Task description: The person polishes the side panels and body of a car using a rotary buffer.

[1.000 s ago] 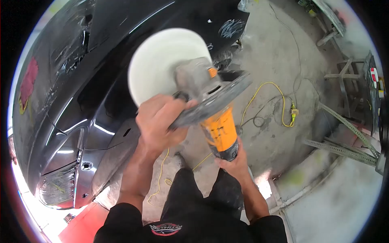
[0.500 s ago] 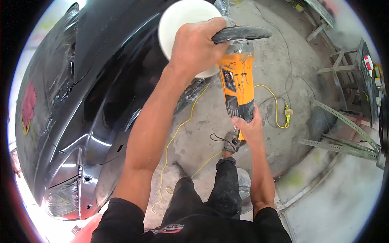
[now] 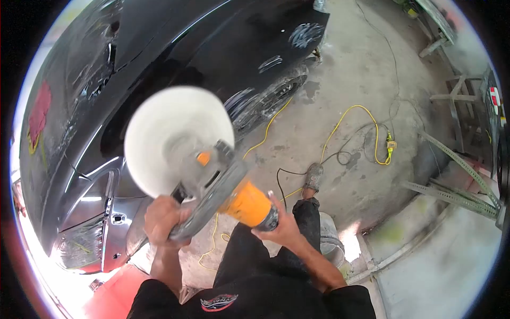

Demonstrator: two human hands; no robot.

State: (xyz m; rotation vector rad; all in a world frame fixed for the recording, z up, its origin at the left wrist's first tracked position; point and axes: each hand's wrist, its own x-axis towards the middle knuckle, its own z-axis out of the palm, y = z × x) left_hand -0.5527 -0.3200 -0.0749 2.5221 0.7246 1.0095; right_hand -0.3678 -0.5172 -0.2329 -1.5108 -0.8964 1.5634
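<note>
An orange and grey polisher (image 3: 247, 203) with a large round white pad (image 3: 175, 133) is between my hands. Its pad lies over the side of a glossy black car (image 3: 159, 64); whether it touches the paint cannot be told. My left hand (image 3: 163, 220) is wrapped round the black loop handle (image 3: 212, 196) near its lower left end. My right hand (image 3: 281, 226) grips the rear of the orange body. Whitish smears (image 3: 305, 35) mark the car's panel at the top.
A yellow cord (image 3: 332, 130) and a dark cable run over the concrete floor (image 3: 361, 69). A bucket (image 3: 330, 244) stands beside my right leg. Perforated metal bars (image 3: 457, 199) and a wooden stand (image 3: 454, 98) are on the right. A pinkish cloth (image 3: 40, 114) lies on the car.
From half a second ago, both hands have brought the polisher down and left, closer to my body. The pad has moved from the top middle to lower left, and the handle is now tilted.
</note>
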